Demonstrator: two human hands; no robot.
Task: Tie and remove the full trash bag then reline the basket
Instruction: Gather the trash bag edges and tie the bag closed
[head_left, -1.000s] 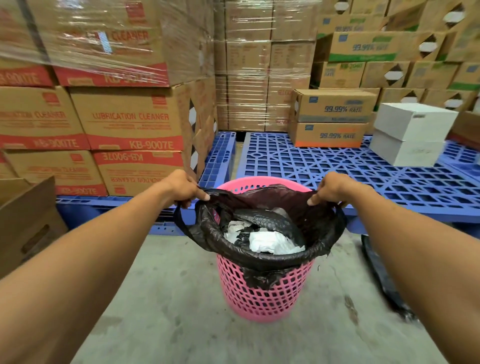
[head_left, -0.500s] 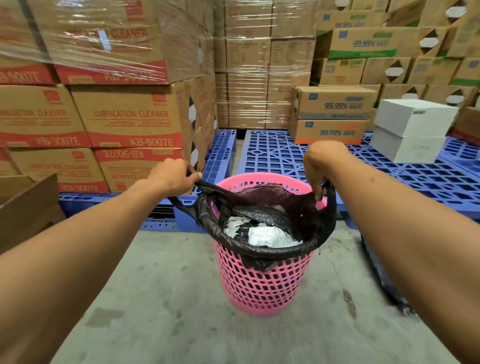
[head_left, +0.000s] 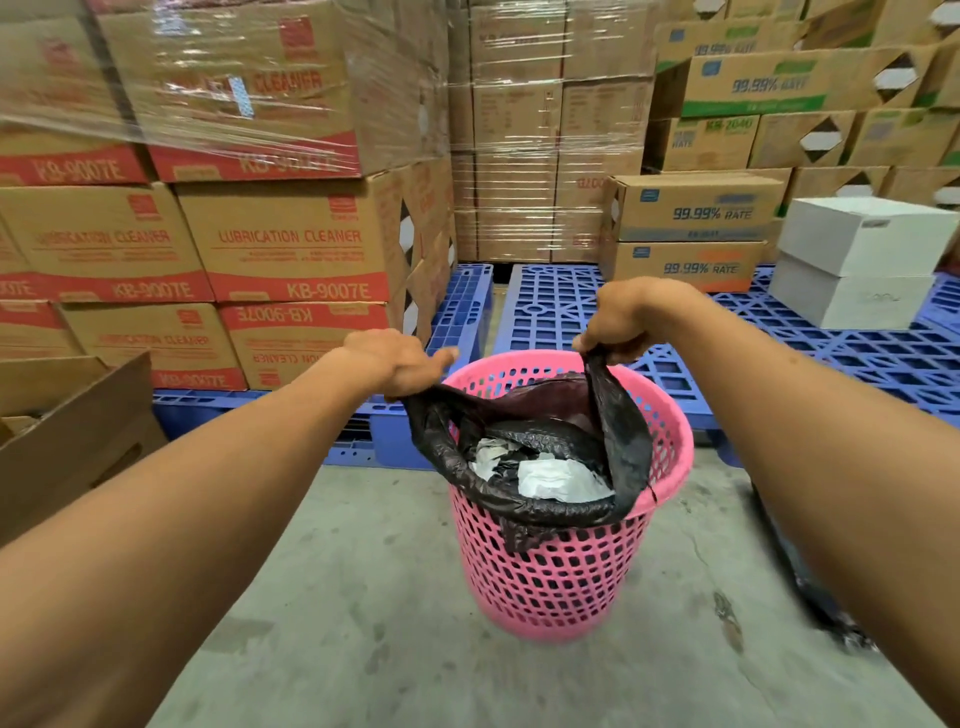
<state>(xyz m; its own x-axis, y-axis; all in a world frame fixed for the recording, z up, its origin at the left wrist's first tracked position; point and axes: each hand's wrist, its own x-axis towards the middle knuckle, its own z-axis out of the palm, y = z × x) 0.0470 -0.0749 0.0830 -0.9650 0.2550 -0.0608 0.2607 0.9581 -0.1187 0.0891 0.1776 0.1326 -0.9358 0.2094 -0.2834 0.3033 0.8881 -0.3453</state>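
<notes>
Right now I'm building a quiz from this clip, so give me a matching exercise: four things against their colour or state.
1. trash bag
2. basket
3. pallet
4. crumpled paper

a. blue, under the cartons
b. white, inside the bag
c. black, edges pulled up by the left hand and right hand
d. pink, on the concrete floor

Pairs: 1-c, 2-d, 3-a, 4-b

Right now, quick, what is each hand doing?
Left hand: closed, gripping the left edge of the black trash bag.
Right hand: closed, pinching the bag's right edge, lifted above the pink basket.
</notes>
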